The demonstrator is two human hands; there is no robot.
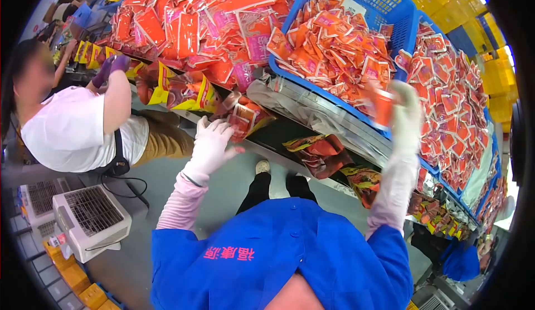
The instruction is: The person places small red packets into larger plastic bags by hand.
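My left hand (pixel 210 143), in a white glove, has its fingers spread beside an upright open-topped yellow-and-red bag (pixel 243 115) on the line. Red packets show in the mouth of that bag. My right hand (pixel 405 115), also gloved and blurred by motion, is closed on an orange-red sachet (pixel 383 109). It is over the near edge of a blue crate (pixel 409 34) heaped with small orange sachets (pixel 334 40). More bags stand along the line, among them a dark-red one (pixel 320 155) and a yellow-and-red one (pixel 362 183).
Larger red packets (pixel 189 26) are piled behind the line at the left. Another heap of sachets (pixel 446 98) lies to the right. A co-worker (pixel 78 120) with purple gloves stands at the left. Behind that person are a white fan unit (pixel 92 218) and yellow crates (pixel 72 274).
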